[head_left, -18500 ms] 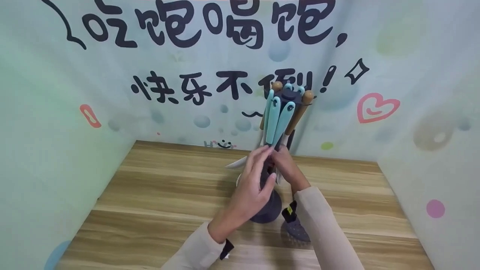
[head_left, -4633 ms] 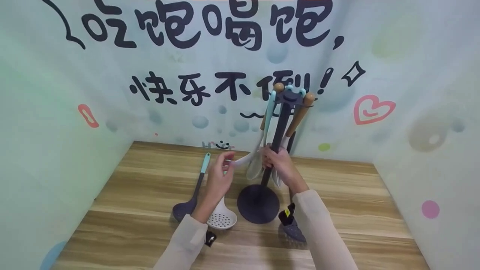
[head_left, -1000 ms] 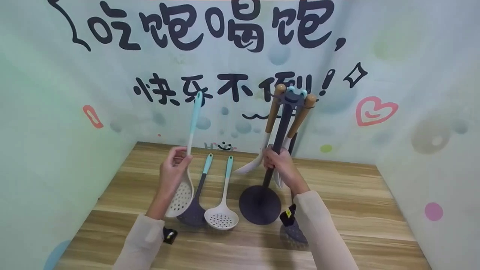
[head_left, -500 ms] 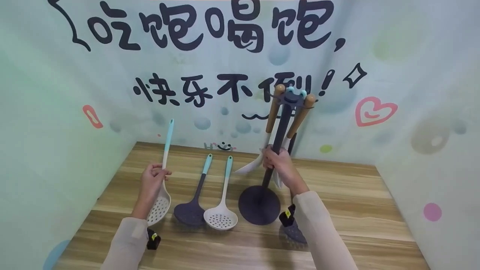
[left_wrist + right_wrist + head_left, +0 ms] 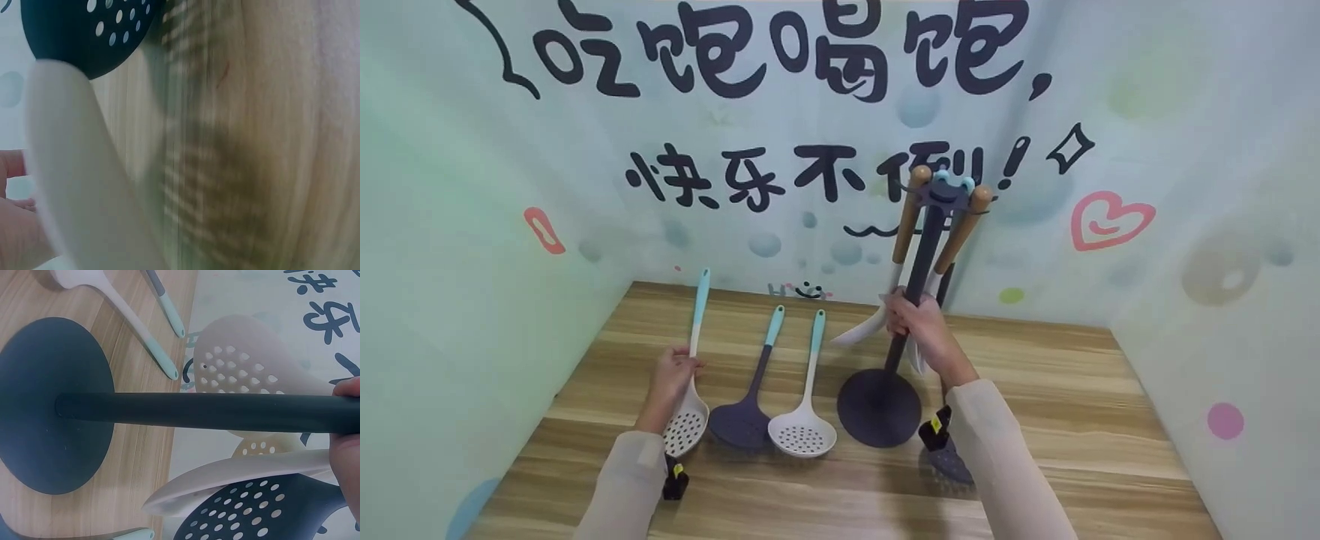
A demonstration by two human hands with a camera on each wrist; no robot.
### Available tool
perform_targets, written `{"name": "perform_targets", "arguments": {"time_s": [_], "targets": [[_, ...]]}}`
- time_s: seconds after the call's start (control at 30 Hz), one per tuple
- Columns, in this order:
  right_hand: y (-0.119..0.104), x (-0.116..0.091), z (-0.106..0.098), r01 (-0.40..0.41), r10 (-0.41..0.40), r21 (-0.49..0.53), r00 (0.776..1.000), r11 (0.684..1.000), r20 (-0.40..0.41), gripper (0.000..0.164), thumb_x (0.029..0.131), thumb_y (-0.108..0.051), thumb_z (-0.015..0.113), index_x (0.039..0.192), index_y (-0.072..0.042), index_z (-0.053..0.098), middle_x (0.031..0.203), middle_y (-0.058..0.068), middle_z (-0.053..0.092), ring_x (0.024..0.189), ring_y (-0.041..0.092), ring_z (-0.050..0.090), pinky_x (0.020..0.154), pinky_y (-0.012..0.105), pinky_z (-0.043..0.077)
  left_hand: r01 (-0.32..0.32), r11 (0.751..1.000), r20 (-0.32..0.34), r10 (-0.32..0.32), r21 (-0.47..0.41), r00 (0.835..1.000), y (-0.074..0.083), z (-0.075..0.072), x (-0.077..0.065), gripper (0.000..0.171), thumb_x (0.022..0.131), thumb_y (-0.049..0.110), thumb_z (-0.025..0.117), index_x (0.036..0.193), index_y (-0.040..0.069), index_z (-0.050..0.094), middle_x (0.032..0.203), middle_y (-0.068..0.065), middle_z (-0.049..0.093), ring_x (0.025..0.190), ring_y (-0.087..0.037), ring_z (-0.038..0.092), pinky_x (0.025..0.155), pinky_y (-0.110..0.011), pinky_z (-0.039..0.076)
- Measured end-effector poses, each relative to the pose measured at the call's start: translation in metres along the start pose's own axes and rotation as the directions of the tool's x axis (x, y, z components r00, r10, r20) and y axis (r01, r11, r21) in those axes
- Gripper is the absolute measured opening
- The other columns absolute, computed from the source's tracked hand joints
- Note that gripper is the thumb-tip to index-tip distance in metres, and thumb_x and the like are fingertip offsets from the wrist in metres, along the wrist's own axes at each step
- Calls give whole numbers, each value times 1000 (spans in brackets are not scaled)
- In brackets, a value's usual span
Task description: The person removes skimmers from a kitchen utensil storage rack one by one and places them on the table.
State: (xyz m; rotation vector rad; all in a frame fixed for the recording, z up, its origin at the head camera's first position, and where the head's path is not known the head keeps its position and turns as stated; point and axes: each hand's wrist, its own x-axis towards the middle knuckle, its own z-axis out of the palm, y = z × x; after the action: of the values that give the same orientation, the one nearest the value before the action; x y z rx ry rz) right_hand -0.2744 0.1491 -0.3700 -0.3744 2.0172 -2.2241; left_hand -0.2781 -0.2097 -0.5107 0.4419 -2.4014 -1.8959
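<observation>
My left hand (image 5: 667,384) pinches the shaft of a white slotted skimmer (image 5: 687,429) with a teal handle, low over the table's left side. In the left wrist view the skimmer's pale curve (image 5: 79,163) fills the foreground; whether its bowl touches the wood I cannot tell. My right hand (image 5: 924,328) grips the dark pole of a utensil stand (image 5: 880,412), whose round base is on the table. Wooden-handled and teal-handled utensils hang from its top. A dark slotted skimmer (image 5: 741,427) and another white skimmer (image 5: 802,439) lie side by side between the hands.
The wooden table (image 5: 1072,420) meets a printed backdrop (image 5: 810,112) behind and side panels left and right. Another dark slotted utensil (image 5: 949,463) lies partly hidden beneath the right forearm. Hanging heads (image 5: 242,512) crowd the pole in the right wrist view.
The left hand has carried the white skimmer from beside the stand to the left and lowered it. Earlier, two other skimmers went from the stand to the table. The right hand keeps its grip.
</observation>
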Motion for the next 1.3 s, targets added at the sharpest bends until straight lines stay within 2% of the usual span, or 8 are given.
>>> {"name": "perform_targets", "arguments": {"time_s": [0.13, 0.33, 0.43, 0.6, 0.83, 0.93, 1.07, 1.3], "targets": [[0, 0, 0, -3, 3, -4, 1000, 1000, -11, 30, 95, -6, 46, 66, -9, 39, 54, -4, 33, 51, 14, 32, 56, 28, 30, 9, 1000, 24, -10, 21, 1000, 1, 6, 2, 43, 89, -2, 42, 129, -17, 33, 116, -36, 51, 72, -9, 60, 72, -23, 52], [-1, 0, 0, -7, 7, 6, 1000, 1000, -10, 30, 95, -7, 47, 66, -9, 39, 53, -4, 33, 51, 15, 31, 56, 28, 30, 7, 991, 42, -13, 134, 999, 1, 10, 4, 51, 89, 2, 42, 137, -7, 31, 102, -26, 58, 80, -22, 59, 66, -22, 42], [0, 0, 0, -4, 4, 6, 1000, 1000, -12, 31, 95, -7, 47, 65, -9, 39, 53, -4, 33, 51, 15, 31, 56, 28, 30, -12, 982, 78, -2, 186, 997, 0, 11, 3, 47, 90, 3, 42, 135, -7, 36, 107, -27, 56, 94, -29, 57, 74, -25, 42], [1, 1, 0, 14, -14, 4, 1000, 1000, 2, 33, 95, -6, 46, 63, -11, 37, 50, -7, 33, 50, 13, 29, 55, 27, 29, -2, 971, 184, -43, 239, 982, -4, 12, -2, 41, 89, 3, 39, 124, -16, 45, 110, -31, 55, 98, -34, 55, 82, -33, 46], [1, 1, 1, 12, -12, 5, 1000, 1000, -3, 34, 94, -6, 46, 62, -11, 38, 50, -8, 33, 48, 11, 31, 54, 26, 30, -2, 943, 282, -98, 333, 954, -3, 10, -9, 46, 89, 4, 36, 127, -21, 39, 108, -30, 56, 102, -36, 53, 95, -45, 42], [1, 1, 1, 12, -12, 11, 1000, 1000, -6, 34, 94, -6, 46, 62, -11, 38, 50, -7, 34, 47, 10, 32, 53, 26, 31, -1, 943, 290, -101, 333, 952, -2, 9, -11, 45, 92, 6, 36, 128, -20, 38, 97, -23, 57, 93, -31, 53, 90, -42, 43], [1, 2, 0, 11, -11, 15, 1000, 1000, -12, 33, 94, -5, 46, 62, -11, 39, 50, -6, 34, 48, 10, 33, 54, 26, 31, 3, 946, 288, -101, 324, 952, -2, 8, -12, 41, 95, 11, 36, 126, -15, 44, 81, -10, 51, 77, -21, 47, 74, -32, 40], [1, 1, 0, -5, 5, 7, 1000, 1000, -11, 32, 95, -6, 46, 64, -10, 39, 51, -6, 34, 50, 13, 32, 55, 27, 31, -43, 939, 322, -74, 340, 944, 0, 13, -12, 43, 95, 11, 38, 128, -15, 41, 74, -7, 50, 69, -17, 47, 63, -26, 39]]}}
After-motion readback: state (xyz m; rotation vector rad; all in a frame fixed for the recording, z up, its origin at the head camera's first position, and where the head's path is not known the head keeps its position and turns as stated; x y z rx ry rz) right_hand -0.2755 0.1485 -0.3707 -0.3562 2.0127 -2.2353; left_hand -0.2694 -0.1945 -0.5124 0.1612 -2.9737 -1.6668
